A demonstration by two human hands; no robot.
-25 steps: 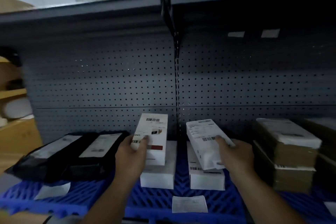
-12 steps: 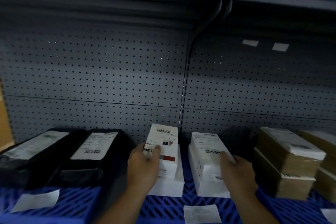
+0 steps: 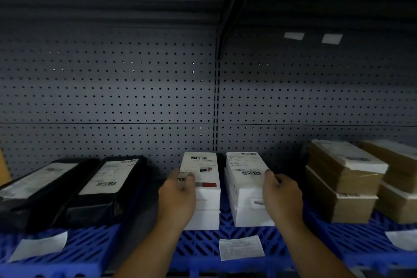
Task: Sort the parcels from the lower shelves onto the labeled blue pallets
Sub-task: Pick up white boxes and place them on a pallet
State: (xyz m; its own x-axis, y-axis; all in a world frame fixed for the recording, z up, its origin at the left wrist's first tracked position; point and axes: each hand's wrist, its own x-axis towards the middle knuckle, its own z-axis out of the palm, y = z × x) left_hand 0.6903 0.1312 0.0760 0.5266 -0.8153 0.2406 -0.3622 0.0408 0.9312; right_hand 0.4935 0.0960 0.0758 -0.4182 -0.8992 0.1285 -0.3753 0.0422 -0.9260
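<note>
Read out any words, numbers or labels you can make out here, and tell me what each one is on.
Nothing can be read; every print is too small or blurred.
The left white box: barcodes, print unreadable.
The right white box: the same.
Black parcels: labels blurred.
Brown parcels: labels blurred.
Paper slip on blue pallet: too small.
Two pegboard stickers: seemingly blank.

Single head view, close, facing pegboard (image 3: 108,88), angled slightly down.

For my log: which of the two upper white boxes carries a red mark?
The upper left white box, gripped by the left hand: it has a red bar. The upper right box shows only black barcodes.
</note>
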